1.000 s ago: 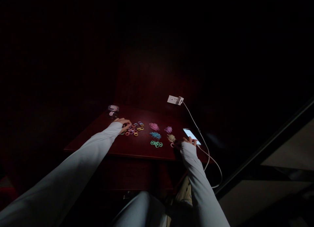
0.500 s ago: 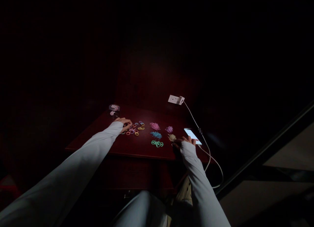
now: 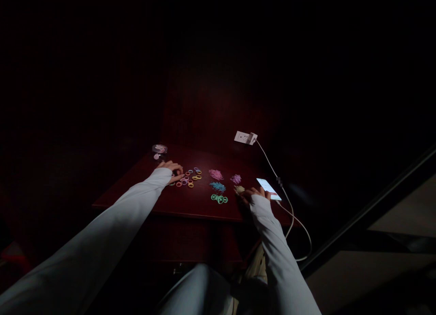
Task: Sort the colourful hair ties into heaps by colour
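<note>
My left hand point(image 3: 172, 168) hovers low over a scatter of small coloured hair ties point(image 3: 185, 180) on the dark red table. Its fingers are bent, with the thumb apart from them, and nothing shows between them. My right hand point(image 3: 255, 194) reaches the small beige pile point(image 3: 239, 189), fingertips at its edge and fingers spread; shadow hides part of them. Between the hands lie a pink pile point(image 3: 215, 174), a purple pile point(image 3: 235, 178) and a blue pile point(image 3: 217, 187) of thin bands. Several green hair ties point(image 3: 220, 199) lie nearest the front edge.
A lit phone point(image 3: 269, 189) lies beside my right hand, with a white cable point(image 3: 290, 206) running to a charger in the wall socket point(image 3: 243, 137). A clear round container point(image 3: 160, 150) stands at the back left of the table point(image 3: 197, 207). The surroundings are very dark.
My right hand has shifted slightly up and left, onto the edge of the beige pile. My left hand's fingers have parted a little from the thumb. The piles look the same.
</note>
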Tool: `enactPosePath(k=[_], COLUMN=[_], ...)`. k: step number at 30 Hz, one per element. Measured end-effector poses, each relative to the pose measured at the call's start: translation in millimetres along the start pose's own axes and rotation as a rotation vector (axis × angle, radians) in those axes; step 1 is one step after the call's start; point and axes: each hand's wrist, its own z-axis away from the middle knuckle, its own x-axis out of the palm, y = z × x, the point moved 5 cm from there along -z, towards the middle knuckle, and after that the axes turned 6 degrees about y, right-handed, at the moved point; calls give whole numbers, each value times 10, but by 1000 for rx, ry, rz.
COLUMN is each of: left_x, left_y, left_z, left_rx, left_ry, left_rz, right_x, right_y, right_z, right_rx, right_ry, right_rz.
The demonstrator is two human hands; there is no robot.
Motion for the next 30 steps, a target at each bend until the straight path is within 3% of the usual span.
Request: enactPosePath(k=[8,15,19,23,30], left_x=[17,60,45,-7,-44], left_y=[70,41,28,87,135], left_z=[41,39,-24,-62,-53], left_rx=[71,52,5,36,45], left_ry=[-74,-64,-5,-57,-99], left_rz=[17,50,160,305,352], right_x=[-218,-129,-60,78,208], right_y=[-579,-1052,-1348,-1625,-1929], right_z=[-212,-307,-354,-414,-455], right_rx=[-31,-107,-45,52,58], right_ry=[-35,-31,-5,-12,-32], right_rz=[-85,-211,-368,-456,-625])
